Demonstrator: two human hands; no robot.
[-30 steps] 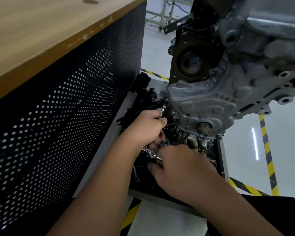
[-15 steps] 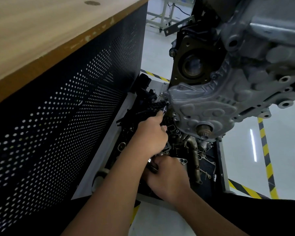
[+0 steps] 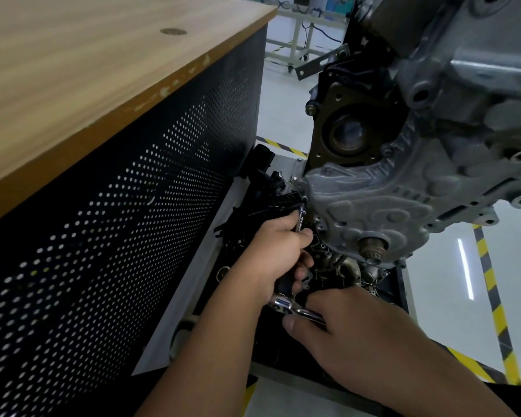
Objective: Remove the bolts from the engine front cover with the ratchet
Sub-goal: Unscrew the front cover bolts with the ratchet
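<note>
Centre frame: left hand (image 3: 278, 251) grips the extension bar (image 3: 300, 219) reaching the front cover (image 3: 373, 206); right hand (image 3: 352, 335) grips the ratchet (image 3: 295, 308) handle below.

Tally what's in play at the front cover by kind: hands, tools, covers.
Hands: 2, left hand and right hand, both with a grip on the tool
Ratchets: 1, ratchet
Engine front covers: 1, front cover
Total: 4

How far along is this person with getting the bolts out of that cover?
Done: several holes in the engine front cover look empty, though I cannot tell whether they held bolts. In hand: the left hand steadies the extension bar at the cover's left edge; the right hand holds the ratchet handle. Left: the cover is still mounted.
</note>
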